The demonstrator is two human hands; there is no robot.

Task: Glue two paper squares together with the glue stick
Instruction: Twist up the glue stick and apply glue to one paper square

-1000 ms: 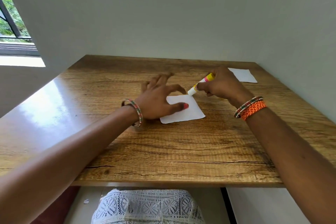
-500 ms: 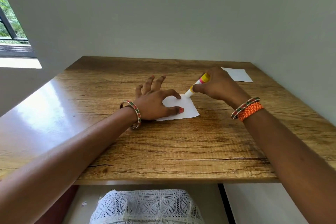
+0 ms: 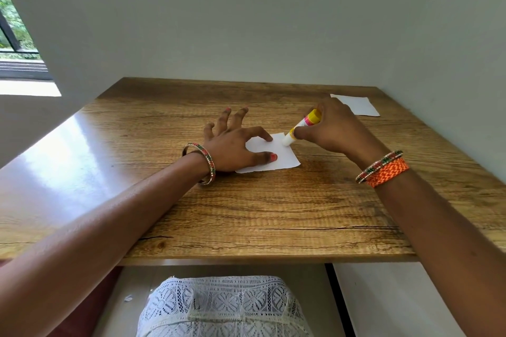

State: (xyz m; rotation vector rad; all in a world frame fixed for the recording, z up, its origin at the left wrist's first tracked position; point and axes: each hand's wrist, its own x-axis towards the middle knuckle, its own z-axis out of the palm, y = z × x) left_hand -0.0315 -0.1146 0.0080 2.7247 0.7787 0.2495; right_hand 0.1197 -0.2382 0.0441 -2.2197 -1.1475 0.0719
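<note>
Right hand grips glue stick on paper square; left hand fingers splayed, pinning it

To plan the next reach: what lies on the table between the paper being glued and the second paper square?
In the head view, only the right hand with the glue stick lies between the near paper and far square.

wooden table with strong grain, pushed into a corner between two plain pale walls. window at far left, green leaves outside. bright daylight reflecting on the table's left edge. pale floor below the table's near edge.
</note>
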